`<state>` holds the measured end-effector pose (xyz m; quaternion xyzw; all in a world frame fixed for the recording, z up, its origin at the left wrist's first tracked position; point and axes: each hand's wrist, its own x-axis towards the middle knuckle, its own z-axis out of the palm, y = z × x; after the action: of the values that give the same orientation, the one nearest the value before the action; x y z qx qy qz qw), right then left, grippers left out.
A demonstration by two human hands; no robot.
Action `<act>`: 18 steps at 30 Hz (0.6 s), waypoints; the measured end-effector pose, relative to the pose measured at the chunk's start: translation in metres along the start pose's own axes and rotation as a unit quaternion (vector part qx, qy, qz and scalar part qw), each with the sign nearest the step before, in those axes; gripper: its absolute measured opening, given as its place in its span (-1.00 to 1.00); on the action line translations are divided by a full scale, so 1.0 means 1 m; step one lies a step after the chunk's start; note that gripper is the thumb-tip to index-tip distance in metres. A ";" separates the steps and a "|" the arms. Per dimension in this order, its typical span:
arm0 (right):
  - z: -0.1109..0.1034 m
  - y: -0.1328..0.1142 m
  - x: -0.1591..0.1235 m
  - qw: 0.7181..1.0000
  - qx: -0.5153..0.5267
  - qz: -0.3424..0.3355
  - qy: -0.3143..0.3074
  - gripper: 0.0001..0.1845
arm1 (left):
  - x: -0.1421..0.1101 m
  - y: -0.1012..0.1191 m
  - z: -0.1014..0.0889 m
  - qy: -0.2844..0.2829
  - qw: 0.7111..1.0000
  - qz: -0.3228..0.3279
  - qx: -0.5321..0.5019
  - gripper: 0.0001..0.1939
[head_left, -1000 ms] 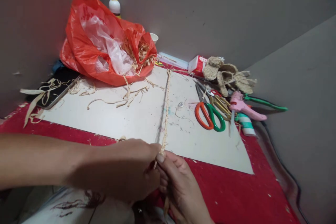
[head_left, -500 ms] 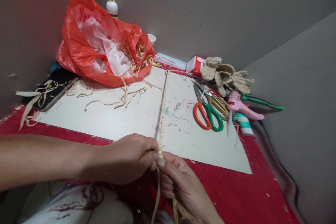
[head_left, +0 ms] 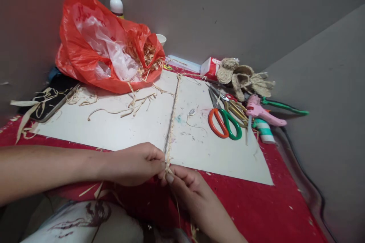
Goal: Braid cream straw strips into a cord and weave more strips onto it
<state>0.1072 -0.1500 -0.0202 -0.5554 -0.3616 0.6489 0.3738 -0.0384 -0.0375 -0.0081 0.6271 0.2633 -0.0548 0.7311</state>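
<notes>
A thin braid of pale straw-like strips point(head_left: 172, 121) stretches taut from a knot near the back of the white board point(head_left: 137, 129) to my hands at the board's front edge. My left hand point(head_left: 139, 163) pinches the near end from the left, thumb against the curled fingers. From the right, my right hand point(head_left: 188, 186) is closed on the same end, its thumb pressed on the strips. Loose strip ends point(head_left: 194, 231) hang below my right hand. The fingers partly hide the working end of the braid.
An orange plastic bag point(head_left: 85, 72) of fibre strips stands at the back left beside a phone point(head_left: 54, 106). To the right lie orange-and-green-handled scissors point(head_left: 218, 123), a pink glue gun point(head_left: 262, 112), woven pieces point(head_left: 242, 78) and a striped roll point(head_left: 265, 131).
My left hand has come up from over the right hand to the braid's left side, with the fingers now pinching. A strand that hung below has swung away. The view has shifted slightly.
</notes>
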 end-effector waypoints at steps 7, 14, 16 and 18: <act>0.004 -0.010 -0.005 0.989 -0.136 -0.062 0.012 -0.76 | 0.003 -0.006 -0.001 -0.014 0.999 -0.029 -0.025 -0.73; -0.002 -0.009 -0.017 0.963 -0.250 -0.068 0.071 -0.70 | -0.003 -0.001 0.002 0.036 0.997 0.025 0.057 -0.75; 0.004 -0.009 -0.019 0.972 -0.217 -0.055 0.077 -0.65 | -0.004 -0.003 0.006 0.061 0.995 0.032 0.074 -0.74; 0.013 -0.006 -0.019 0.979 -0.178 -0.045 0.085 -0.62 | -0.003 -0.006 0.009 0.066 0.996 0.028 0.061 -0.74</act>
<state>0.0966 -0.1648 -0.0048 -0.6488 -0.4630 0.5074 0.3275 -0.0407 -0.0479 -0.0109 0.6797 0.2898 -0.0091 0.6738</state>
